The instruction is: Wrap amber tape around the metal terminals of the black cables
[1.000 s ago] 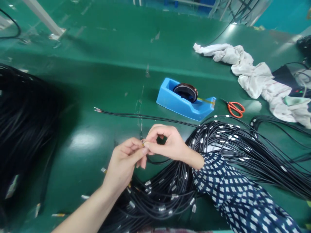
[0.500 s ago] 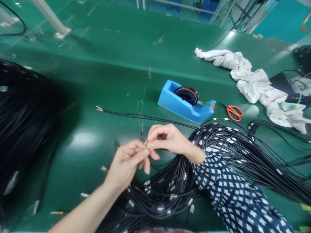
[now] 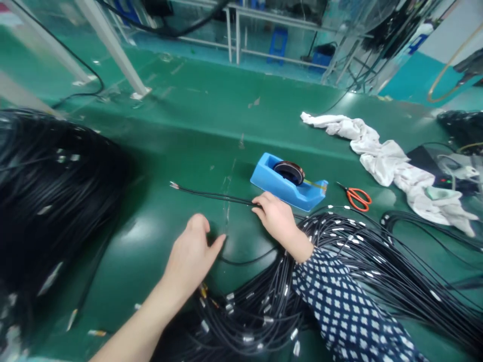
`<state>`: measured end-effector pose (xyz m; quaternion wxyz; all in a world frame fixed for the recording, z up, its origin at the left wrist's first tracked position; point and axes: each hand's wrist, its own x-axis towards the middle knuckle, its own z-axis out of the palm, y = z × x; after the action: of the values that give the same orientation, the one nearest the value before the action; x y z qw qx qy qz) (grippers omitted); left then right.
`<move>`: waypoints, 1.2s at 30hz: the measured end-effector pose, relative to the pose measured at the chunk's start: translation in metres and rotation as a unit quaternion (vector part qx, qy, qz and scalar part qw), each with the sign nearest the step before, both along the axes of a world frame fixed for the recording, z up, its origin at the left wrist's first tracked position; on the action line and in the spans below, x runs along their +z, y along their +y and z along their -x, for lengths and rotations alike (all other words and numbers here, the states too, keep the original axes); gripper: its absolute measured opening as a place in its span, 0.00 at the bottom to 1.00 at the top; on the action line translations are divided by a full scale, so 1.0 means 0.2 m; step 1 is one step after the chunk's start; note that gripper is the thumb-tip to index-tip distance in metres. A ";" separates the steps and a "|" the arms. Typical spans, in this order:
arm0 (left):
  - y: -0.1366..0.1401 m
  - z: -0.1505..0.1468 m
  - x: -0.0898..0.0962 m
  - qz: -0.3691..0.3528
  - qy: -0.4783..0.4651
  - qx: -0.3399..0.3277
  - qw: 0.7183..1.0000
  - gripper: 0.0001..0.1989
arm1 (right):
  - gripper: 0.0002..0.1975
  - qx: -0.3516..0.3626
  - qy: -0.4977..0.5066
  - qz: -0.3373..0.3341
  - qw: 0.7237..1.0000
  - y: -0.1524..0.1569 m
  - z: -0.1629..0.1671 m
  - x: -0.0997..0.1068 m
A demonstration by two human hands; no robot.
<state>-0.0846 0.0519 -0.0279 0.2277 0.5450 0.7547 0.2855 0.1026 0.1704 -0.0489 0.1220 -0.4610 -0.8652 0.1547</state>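
Note:
My right hand pinches a pair of thin black cables just in front of the tape dispenser. Their stripped, pale ends point left over the green surface. Lower and to the left is my left hand, with its thumb apart from the bent fingers and nothing visible between them. Beneath both hands lies a large bundle of black cables with white tags. The blue tape dispenser, holding a roll of brown tape, stands right behind my right hand.
Red-handled scissors lie right of the dispenser. A crumpled white cloth stretches across the right side, beside a black box with small lights. At the left rises a big heap of black cable. White posts stand at the back left.
My hands, which were together at a small piece, have parted. My right hand has moved up and right onto the black cables; the left has let go. The view has tilted up.

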 end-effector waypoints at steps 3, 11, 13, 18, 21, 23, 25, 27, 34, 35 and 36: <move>0.00 -0.02 0.01 -0.044 -0.084 -0.054 0.994 0.05 | 0.07 0.007 -0.005 -0.009 1.000 -0.01 0.03 -0.01; 0.09 0.03 -0.09 -0.057 -0.372 -0.001 0.926 0.13 | 0.07 0.086 0.096 0.075 0.989 0.01 -0.03 0.07; 0.11 0.08 -0.06 -0.097 -0.424 0.051 0.899 0.16 | 0.10 0.140 0.150 0.198 0.959 0.02 -0.06 0.10; 0.09 0.11 0.05 -0.152 -0.497 0.079 0.851 0.11 | 0.12 0.256 0.074 0.540 0.799 0.02 -0.11 0.11; 0.04 0.03 0.08 -0.077 -0.525 0.019 0.848 0.12 | 0.16 0.277 0.041 0.638 0.717 0.01 -0.11 0.11; 0.01 -0.03 0.08 -0.014 -0.528 -0.027 0.849 0.12 | 0.18 0.256 0.105 0.628 0.728 0.01 -0.11 0.12; -0.02 -0.08 0.07 0.037 -0.516 -0.062 0.854 0.11 | 0.19 0.206 0.207 0.574 0.765 0.01 -0.10 0.14; -0.05 -0.11 0.06 0.078 -0.502 -0.089 0.857 0.10 | 0.19 0.155 0.296 0.519 0.787 -0.01 -0.08 0.18; -0.08 -0.12 0.04 0.125 -0.526 -0.098 0.836 0.10 | 0.15 0.153 0.361 0.477 0.787 -0.08 -0.02 0.22; -0.08 -0.12 0.04 0.130 -0.536 -0.099 0.828 0.09 | 0.14 0.165 0.360 0.468 0.790 -0.08 -0.02 0.22; -0.07 -0.12 0.04 0.135 -0.546 -0.099 0.821 0.08 | 0.13 0.175 0.359 0.458 0.794 -0.08 -0.02 0.22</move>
<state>-0.0598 0.0378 -0.0199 0.7010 0.3351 0.4797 0.4077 0.1063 0.1535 -0.0047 0.1693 -0.2144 -0.6529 0.7065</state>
